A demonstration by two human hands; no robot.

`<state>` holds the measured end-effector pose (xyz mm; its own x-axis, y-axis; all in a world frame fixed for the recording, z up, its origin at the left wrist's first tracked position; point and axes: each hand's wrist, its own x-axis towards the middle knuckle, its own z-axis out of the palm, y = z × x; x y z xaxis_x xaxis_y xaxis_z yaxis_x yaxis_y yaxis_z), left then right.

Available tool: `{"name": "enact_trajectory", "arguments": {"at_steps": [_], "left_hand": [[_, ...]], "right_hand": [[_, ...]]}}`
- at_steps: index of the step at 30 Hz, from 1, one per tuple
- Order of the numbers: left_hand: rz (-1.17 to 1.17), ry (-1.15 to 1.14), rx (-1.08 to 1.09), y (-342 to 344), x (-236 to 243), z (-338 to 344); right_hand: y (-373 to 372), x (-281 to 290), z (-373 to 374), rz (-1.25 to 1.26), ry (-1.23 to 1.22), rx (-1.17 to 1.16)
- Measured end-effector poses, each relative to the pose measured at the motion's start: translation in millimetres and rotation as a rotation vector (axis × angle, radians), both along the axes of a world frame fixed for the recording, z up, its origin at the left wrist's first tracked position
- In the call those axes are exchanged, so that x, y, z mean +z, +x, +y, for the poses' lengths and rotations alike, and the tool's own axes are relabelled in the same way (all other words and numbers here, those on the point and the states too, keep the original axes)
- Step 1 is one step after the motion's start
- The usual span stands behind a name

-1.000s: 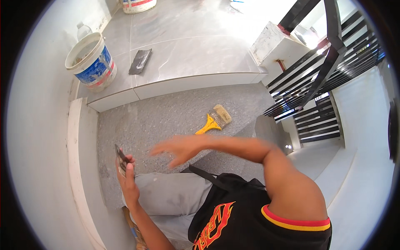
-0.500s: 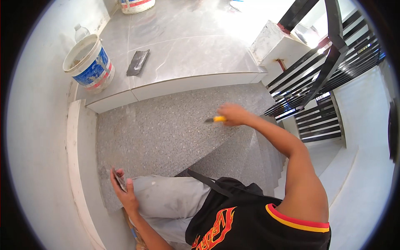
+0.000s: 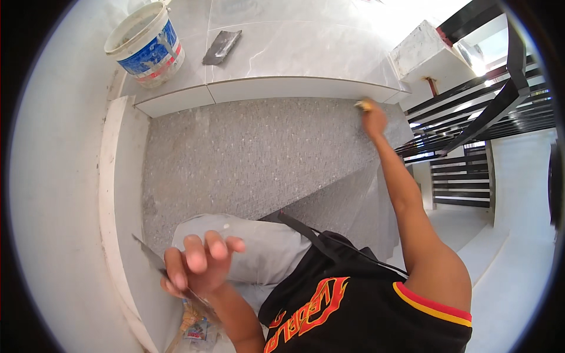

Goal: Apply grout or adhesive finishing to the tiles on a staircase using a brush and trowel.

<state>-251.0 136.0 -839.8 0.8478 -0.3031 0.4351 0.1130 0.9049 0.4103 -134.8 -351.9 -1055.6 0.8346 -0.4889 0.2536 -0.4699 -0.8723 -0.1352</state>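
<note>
My right hand [image 3: 375,122] reaches far out over the speckled grey stair tread [image 3: 247,150], closed round a small yellow-handled scraper [image 3: 364,106]. The scraper is beside the foot of the white riser, close to its right end; its blade is hard to make out. My left hand [image 3: 203,265] is raised in front of my light grey trousers. A thin, dark flat piece [image 3: 151,256] is gripped in it, thumb side, while the other fingers curl loosely above.
A white bucket with a blue band [image 3: 150,56] stands on the tiled landing [image 3: 294,47]. Near it lies a dark grey flat piece [image 3: 222,47]. Black railings [image 3: 465,117] run along the right, and a white wall [image 3: 65,176] rises on the left. Lower steps [image 3: 347,206] descend at right.
My right hand has moved away from me and to the right with the scraper, up to the riser. My left hand has risen and turned with its flat piece. The view has shifted slightly.
</note>
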Motion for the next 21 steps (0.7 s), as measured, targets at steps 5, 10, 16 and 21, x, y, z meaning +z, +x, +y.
{"name": "enact_trajectory", "arguments": {"at_steps": [5, 10, 16, 21], "left_hand": [[-0.110, -0.311, -0.149, -13.4, 50.5, -13.6], [-0.143, -0.358, -0.326, -5.0, 62.1, -23.1], [-0.235, -0.457, -0.490, -14.4, 63.3, -30.8], [-0.250, -0.578, -0.412, -29.4, 62.7, -69.6]], "right_hand": [[-1.1, 27.8, 89.1, -0.192, 0.332, 0.723], [-39.5, 38.4, -69.7, -0.169, 0.133, 0.133], [-11.2, 9.0, 63.7, 0.137, -0.166, 0.161], [-46.8, 50.5, 230.8, 0.083, 0.363, 0.702]]}}
